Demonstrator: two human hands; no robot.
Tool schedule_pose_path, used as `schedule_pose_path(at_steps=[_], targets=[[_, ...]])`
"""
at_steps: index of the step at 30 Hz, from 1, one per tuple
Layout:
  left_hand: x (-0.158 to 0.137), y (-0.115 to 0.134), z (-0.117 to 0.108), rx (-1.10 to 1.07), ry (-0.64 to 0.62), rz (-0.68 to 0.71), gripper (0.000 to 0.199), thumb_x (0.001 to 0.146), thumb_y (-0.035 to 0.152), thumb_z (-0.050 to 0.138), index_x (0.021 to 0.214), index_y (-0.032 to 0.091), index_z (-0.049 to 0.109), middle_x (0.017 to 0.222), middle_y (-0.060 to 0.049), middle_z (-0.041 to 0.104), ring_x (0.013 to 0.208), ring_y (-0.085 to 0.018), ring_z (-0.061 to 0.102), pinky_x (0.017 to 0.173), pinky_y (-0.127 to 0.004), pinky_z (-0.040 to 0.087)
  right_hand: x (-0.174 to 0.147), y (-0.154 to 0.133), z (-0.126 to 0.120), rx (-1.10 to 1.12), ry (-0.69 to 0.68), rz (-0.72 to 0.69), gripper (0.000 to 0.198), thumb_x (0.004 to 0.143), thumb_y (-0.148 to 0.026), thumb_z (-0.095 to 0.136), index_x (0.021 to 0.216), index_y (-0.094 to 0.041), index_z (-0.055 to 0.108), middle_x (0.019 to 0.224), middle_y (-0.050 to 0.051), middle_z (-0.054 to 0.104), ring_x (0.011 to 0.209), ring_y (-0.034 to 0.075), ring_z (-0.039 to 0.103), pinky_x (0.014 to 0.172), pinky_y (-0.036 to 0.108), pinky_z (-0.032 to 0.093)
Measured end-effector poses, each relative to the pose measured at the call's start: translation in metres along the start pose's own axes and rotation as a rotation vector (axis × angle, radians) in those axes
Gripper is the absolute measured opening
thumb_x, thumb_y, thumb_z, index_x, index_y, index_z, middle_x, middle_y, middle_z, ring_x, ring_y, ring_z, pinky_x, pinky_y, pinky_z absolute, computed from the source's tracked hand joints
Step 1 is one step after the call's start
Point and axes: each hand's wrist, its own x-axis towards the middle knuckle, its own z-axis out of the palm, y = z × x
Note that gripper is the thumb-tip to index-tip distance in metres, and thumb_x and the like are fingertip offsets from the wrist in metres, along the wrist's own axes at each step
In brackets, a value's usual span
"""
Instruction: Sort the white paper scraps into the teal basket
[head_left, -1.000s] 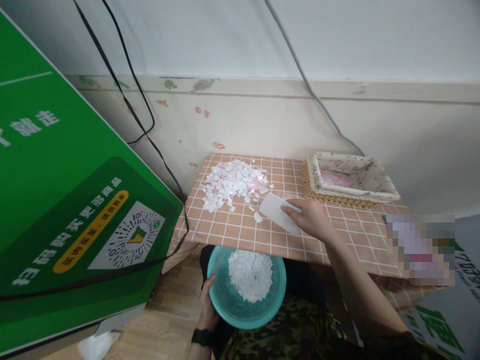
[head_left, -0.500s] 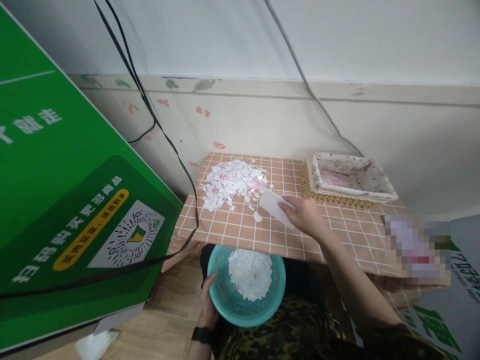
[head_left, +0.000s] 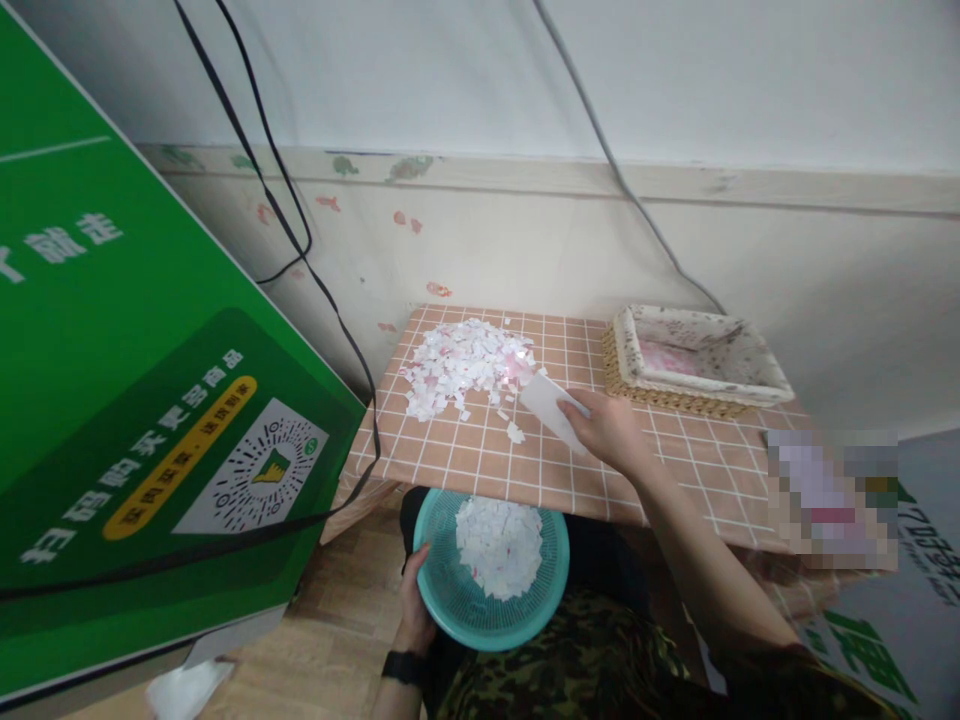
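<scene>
Head view: flat white scraper

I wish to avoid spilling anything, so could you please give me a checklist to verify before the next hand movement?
1. Left hand grips the rim of the round teal plastic basket: ok.
2. Right hand holds the flat white rectangular card: ok.
3. Card clear of the heap of small white and pink pieces: cannot tell; its far corner is very near.
4. All table pieces gathered in the heap: not ok; a stray white piece lies apart, in front.
5. No gap between teal basket and the brown white-gridded tablecloth: cannot tell from above.
</scene>
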Motion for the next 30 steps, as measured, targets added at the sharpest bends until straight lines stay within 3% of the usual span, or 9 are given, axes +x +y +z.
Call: schedule_pose_path(at_steps=[12, 21, 26, 30], targets=[[-0.013, 0.007, 0.014, 0.063, 0.040, 0.059, 0.025, 0.055, 0.033, 0.071, 0.073, 0.016, 0.073, 0.074, -0.007, 0.073, 0.079, -0.031, 0.066, 0.081, -0.048, 0.047, -0.013, -0.012, 0.000, 0.153, 0.005, -0.094, 0.029, 0.091, -0.031, 0.043, 0.100, -0.019, 0.068, 0.085, 0.008, 0.071, 0.073, 0.019, 0.064, 0.065, 0.027, 0.043], [0.001, 0.000, -0.001, -0.005, -0.008, 0.031, 0.025, 0.059, 0.032, 0.073, 0.077, 0.016, 0.074, 0.081, -0.006, 0.074, 0.078, -0.025, 0.067, 0.083, -0.041, 0.047, -0.016, -0.016, 0.010, 0.127, -0.034, -0.144, 0.028, 0.091, -0.033, 0.044, 0.087, -0.020, 0.069, 0.072, 0.005, 0.069, 0.060, 0.016, 0.058, 0.057, 0.026, 0.037], [0.001, -0.001, -0.001, -0.009, -0.025, 0.020, 0.025, 0.060, 0.031, 0.072, 0.078, 0.014, 0.074, 0.079, -0.007, 0.074, 0.076, -0.026, 0.067, 0.081, -0.041, 0.048, -0.010, -0.021, 0.015, 0.144, -0.028, -0.139, 0.028, 0.091, -0.033, 0.044, 0.095, -0.019, 0.069, 0.075, 0.006, 0.070, 0.062, 0.016, 0.060, 0.057, 0.026, 0.036], [-0.002, 0.001, 0.002, -0.006, -0.016, 0.050, 0.024, 0.059, 0.031, 0.072, 0.076, 0.014, 0.074, 0.077, -0.007, 0.074, 0.076, -0.027, 0.067, 0.080, -0.042, 0.048, 0.004, -0.031, 0.018, 0.136, -0.087, -0.212, 0.028, 0.092, -0.032, 0.043, 0.096, -0.019, 0.068, 0.074, 0.005, 0.070, 0.062, 0.015, 0.059, 0.057, 0.026, 0.035]])
